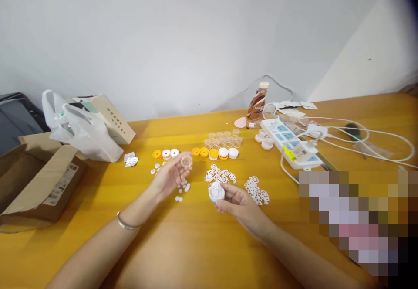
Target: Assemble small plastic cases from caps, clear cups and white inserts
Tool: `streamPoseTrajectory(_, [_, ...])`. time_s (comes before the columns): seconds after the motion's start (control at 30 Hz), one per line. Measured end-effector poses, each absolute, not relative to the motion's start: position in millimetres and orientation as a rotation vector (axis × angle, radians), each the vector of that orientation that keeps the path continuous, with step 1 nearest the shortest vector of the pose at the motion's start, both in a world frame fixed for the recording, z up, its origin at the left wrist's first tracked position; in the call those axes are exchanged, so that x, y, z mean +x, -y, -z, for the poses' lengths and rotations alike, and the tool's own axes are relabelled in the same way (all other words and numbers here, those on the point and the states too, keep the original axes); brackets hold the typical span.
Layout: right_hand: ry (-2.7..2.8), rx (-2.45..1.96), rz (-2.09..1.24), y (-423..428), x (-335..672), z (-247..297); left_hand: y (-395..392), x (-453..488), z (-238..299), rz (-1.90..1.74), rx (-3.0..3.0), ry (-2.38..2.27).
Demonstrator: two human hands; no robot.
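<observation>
My left hand (170,176) pinches a small clear plastic cup (187,161) at its fingertips, above a scatter of small white discs (183,188) on the yellow table (98,193). My right hand (237,202) grips a white round part with a teal base (216,192), a white lattice piece seated on top. White lattice wheels (222,175) and another pile of them (257,191) lie just beyond the right hand. A row of orange and white caps (214,153) and a cluster of clear cups (224,140) sit farther back.
A white power strip (294,147) with tangled cables lies at the right, a brown drink bottle (257,102) behind it. A white plastic bag (81,130), a paper bag and an open cardboard box (35,180) stand at the left. Crumpled foil (131,160) lies near the bag.
</observation>
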State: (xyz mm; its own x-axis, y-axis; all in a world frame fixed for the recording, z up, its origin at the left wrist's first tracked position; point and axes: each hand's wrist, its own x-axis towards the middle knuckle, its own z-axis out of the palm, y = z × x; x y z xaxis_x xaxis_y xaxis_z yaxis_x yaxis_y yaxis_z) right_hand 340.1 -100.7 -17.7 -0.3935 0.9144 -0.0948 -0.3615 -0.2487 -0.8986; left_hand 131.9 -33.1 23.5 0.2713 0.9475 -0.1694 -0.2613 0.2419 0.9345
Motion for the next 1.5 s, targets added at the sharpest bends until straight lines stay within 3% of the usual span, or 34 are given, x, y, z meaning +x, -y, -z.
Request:
streamPoseTrajectory(0.13, [1.115,-0.808,-1.813,100.8,339.6,17.8,66.9,138.2,-20.1,-0.97,0.552,-0.723])
streamPoseTrajectory(0.33, [1.172,-0.824,-1.802,99.4,339.6,17.9,76.2,144.2,-24.7,-0.965,0.424,-0.641])
streamPoseTrajectory(0.73, [1.194,-0.902,-1.863,103.1,338.9,12.3,90.1,147.0,-13.4,-1.217,1.3,-0.775])
streamPoseTrajectory(1.5, [1.287,-0.859,-1.837,105.7,335.9,11.8,97.5,151.6,4.7,-1.062,1.576,-0.853])
